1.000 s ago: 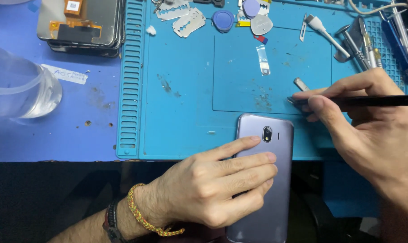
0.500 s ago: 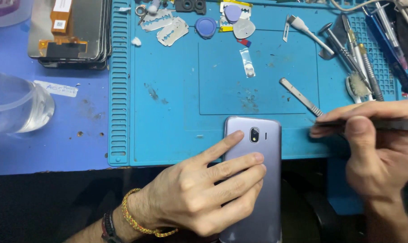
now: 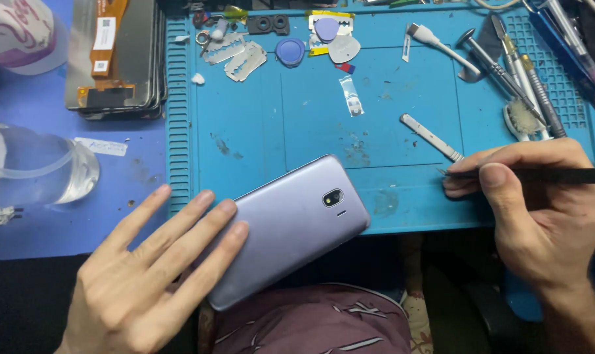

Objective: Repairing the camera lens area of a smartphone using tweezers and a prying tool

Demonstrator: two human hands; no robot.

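A lilac smartphone (image 3: 291, 226) lies face down, camera lens up, tilted across the front edge of a blue work mat (image 3: 258, 131); its lower end hangs past the edge. My left hand (image 3: 153, 275) lies flat with fingers spread, the fingertips resting on the phone's left end. My right hand (image 3: 540, 203) sits at the right of the mat, pinching a thin black pry tool (image 3: 559, 176) that runs off to the right. A metal spudger (image 3: 432, 137) lies just above that hand.
A stack of phone screens (image 3: 117, 59) sits at the back left. A clear plastic container (image 3: 35, 170) stands on the left. Razor blades (image 3: 235, 56), picks (image 3: 327, 29) and small parts lie along the mat's far edge. Screwdrivers and tweezers (image 3: 514, 72) lie at the back right.
The phone has turned from upright to a slant and shifted left. My left hand has slid off its back and opened flat. My right hand keeps the black tool.
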